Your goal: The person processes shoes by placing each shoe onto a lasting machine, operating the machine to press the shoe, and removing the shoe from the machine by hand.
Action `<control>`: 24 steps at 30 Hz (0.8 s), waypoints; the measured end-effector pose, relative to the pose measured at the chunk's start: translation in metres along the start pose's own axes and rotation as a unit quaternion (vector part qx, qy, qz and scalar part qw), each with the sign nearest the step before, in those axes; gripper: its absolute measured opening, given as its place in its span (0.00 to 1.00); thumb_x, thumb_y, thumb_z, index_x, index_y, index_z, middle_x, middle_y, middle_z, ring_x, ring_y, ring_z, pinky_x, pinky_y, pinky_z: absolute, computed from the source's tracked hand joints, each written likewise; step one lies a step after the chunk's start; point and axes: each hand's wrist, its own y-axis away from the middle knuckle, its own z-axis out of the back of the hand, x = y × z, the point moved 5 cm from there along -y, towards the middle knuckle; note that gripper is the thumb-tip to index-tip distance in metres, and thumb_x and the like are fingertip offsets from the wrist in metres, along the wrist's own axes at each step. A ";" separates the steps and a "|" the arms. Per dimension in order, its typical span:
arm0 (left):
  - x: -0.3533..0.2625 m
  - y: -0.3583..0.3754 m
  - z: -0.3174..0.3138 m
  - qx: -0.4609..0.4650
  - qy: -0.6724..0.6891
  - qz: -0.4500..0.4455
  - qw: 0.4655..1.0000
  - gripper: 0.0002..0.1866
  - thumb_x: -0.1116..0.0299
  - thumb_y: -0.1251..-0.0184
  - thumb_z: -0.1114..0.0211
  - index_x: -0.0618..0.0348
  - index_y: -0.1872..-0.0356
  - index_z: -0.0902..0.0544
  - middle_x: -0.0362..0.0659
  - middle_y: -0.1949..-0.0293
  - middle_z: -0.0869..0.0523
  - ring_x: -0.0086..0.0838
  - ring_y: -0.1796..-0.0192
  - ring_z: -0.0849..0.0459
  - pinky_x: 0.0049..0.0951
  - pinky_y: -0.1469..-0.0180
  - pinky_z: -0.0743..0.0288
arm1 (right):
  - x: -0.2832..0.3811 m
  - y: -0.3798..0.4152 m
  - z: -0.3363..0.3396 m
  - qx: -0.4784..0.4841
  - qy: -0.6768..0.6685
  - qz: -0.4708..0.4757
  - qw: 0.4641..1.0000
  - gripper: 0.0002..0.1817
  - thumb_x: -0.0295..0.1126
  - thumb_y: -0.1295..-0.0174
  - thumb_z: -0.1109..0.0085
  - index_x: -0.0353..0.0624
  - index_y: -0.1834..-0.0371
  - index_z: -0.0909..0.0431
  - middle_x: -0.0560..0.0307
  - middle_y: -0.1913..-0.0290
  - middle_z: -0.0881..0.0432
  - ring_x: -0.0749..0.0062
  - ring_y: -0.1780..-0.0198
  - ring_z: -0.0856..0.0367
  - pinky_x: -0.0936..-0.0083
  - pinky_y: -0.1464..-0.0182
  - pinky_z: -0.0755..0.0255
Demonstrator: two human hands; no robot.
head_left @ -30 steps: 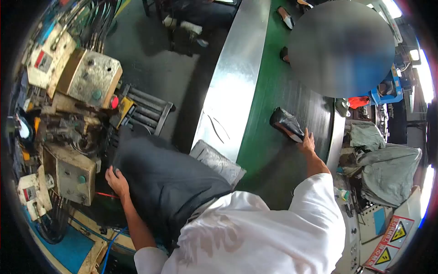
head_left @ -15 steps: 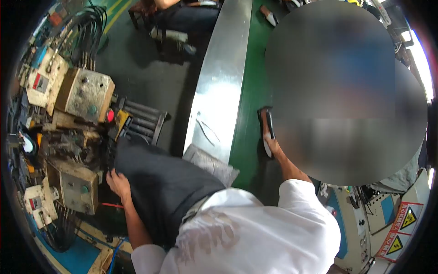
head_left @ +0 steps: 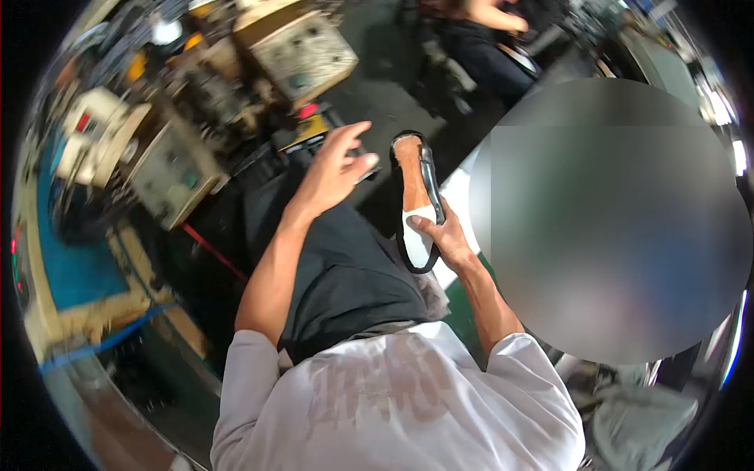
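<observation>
In my right hand (head_left: 449,237) is a black shoe upper (head_left: 415,188), held over my lap with its underside facing up. That underside is brown at the far end and white at the near end, where my thumb presses on it. My left hand (head_left: 330,174) is raised left of the shoe upper, apart from it, with its fingers stretched out and nothing in them. Both hands are above my dark trousers (head_left: 338,267).
A worn machine with control boxes (head_left: 302,59) stands ahead on my left, with a red button (head_left: 307,111) near its yellow part. Another person (head_left: 487,47) sits farther ahead. A blurred patch hides much of the right side. A blue hose (head_left: 110,341) runs at lower left.
My right hand has brought the shoe upper from the right side in over my lap. My left hand has risen from beside the machine toward it. The view has turned.
</observation>
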 end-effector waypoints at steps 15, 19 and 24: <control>0.047 0.120 0.092 -0.267 -0.204 0.029 0.941 0.11 0.74 0.16 0.37 0.66 0.42 0.12 0.55 0.51 0.08 0.45 0.51 0.07 0.36 0.49 0.15 | 0.041 -0.041 -0.158 0.240 0.310 0.092 0.915 0.54 0.54 0.33 0.23 0.35 0.12 0.39 0.30 0.23 0.23 0.49 0.23 0.22 0.60 0.21 0.31; 0.051 0.110 0.086 -0.250 -0.150 0.021 0.956 0.12 0.72 0.16 0.37 0.65 0.42 0.12 0.54 0.48 0.08 0.45 0.47 0.07 0.37 0.44 0.16 | 0.058 -0.072 -0.187 0.256 0.206 0.100 0.939 0.53 0.57 0.30 0.27 0.39 0.11 0.40 0.23 0.25 0.23 0.43 0.21 0.24 0.57 0.20 0.31; 0.082 0.112 0.075 -0.230 0.001 0.099 0.968 0.14 0.69 0.14 0.39 0.64 0.39 0.13 0.53 0.43 0.08 0.43 0.40 0.09 0.37 0.36 0.18 | 0.059 -0.080 -0.191 0.280 0.268 0.083 0.918 0.52 0.56 0.30 0.26 0.40 0.11 0.40 0.28 0.25 0.21 0.43 0.21 0.24 0.56 0.20 0.31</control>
